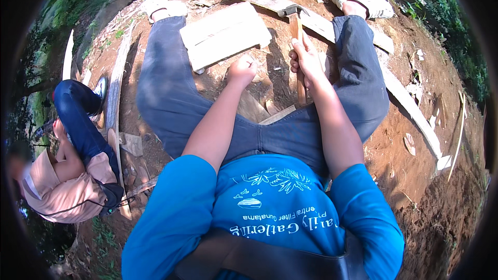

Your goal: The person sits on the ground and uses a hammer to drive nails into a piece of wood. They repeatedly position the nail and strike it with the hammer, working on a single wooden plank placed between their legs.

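My right hand [307, 61] is wrapped round the wooden handle of a claw hammer [296, 26]. The hammer stands out in front of me, its dark metal head at the far end of the handle. My left hand [242, 71] is closed, with the fingers curled in. Anything it may hold is too small or hidden to make out. Just beyond that hand lies a pale, sunlit wooden board [223, 36], between my spread legs. Glare washes out most of its surface.
A long plank [270, 1] crosses the bare soil beyond the hammer, and another plank [412, 103] lies to the right. Wood scraps [132, 144] are scattered about. At the left a person [67, 192] sits beside a long upright-looking plank [116, 83]. Greenery borders the ground.
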### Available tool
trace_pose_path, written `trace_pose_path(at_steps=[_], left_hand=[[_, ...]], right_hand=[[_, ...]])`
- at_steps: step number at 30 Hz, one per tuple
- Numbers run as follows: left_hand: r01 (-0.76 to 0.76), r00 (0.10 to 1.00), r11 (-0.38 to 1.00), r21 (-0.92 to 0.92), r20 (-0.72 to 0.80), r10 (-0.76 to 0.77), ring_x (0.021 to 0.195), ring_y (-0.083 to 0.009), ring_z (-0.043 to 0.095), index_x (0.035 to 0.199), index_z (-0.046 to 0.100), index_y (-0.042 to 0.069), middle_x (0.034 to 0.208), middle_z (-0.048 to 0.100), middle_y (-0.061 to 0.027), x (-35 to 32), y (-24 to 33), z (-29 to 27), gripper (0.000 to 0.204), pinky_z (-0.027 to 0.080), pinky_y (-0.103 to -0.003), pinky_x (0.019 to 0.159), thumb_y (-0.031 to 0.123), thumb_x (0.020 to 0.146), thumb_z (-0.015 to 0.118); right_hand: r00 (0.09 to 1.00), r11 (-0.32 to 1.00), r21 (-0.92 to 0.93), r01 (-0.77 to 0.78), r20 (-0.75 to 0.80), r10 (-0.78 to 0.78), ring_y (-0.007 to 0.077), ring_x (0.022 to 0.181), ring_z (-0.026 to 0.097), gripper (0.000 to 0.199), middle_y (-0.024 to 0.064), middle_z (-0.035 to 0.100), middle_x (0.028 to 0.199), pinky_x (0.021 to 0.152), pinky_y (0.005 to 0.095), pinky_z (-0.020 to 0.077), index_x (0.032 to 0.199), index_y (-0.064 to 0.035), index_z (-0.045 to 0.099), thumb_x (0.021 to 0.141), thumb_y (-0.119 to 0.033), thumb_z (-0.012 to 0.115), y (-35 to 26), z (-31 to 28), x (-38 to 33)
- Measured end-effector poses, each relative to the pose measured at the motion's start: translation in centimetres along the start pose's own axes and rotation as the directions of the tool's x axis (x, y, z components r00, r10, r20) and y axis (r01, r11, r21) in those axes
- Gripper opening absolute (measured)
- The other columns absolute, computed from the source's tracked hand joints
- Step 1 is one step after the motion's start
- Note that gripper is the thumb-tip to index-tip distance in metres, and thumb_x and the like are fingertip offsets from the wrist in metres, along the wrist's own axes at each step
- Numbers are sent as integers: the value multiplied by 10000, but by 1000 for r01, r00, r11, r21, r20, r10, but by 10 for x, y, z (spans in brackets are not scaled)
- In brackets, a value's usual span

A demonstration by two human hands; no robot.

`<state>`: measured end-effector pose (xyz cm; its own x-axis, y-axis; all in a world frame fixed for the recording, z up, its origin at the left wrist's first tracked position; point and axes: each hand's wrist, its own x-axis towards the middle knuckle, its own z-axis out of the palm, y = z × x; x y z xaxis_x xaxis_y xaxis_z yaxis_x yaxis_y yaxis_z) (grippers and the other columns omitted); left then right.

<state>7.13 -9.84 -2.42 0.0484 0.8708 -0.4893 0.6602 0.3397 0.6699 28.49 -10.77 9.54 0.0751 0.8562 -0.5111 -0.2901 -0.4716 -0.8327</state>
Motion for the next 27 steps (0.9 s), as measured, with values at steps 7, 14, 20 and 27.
trace_pose_path(at_steps=[7,14,20,27], left_hand=[[-364,931,847,386,138,338,1024,-311,646,1003,648,199,1111,640,-74,-11,12,-17,166,532,-446,832,136,856,603],[-433,894,761,483,124,431,983,-313,653,1076,665,197,1055,631,-75,-26,25,-19,302,546,-457,788,88,794,665],[-514,844,679,524,167,510,1053,-292,637,1111,684,207,1135,642,-65,-13,5,-15,269,530,-435,871,140,855,636],[-559,754,579,593,74,653,1023,-292,640,992,668,123,1008,636,-86,-8,-1,-5,215,551,-438,813,85,780,664]], right_hand=[[1000,1000,1,8,-14,-8,45,524,416,486,-43,479,706,459,218,392,1481,-236,429,1018,-227,574,6,-7,8],[1000,999,42,13,1,-13,40,513,403,479,-45,470,702,446,216,374,1474,-227,433,1018,-227,577,1,-1,3],[1000,999,41,12,-7,-12,41,511,403,447,-44,466,697,440,216,371,1449,-217,445,1021,-230,572,1,-2,2],[1000,1000,6,25,-13,-25,45,507,409,409,-38,474,696,433,214,373,1411,-186,464,1019,-230,570,6,0,4]])
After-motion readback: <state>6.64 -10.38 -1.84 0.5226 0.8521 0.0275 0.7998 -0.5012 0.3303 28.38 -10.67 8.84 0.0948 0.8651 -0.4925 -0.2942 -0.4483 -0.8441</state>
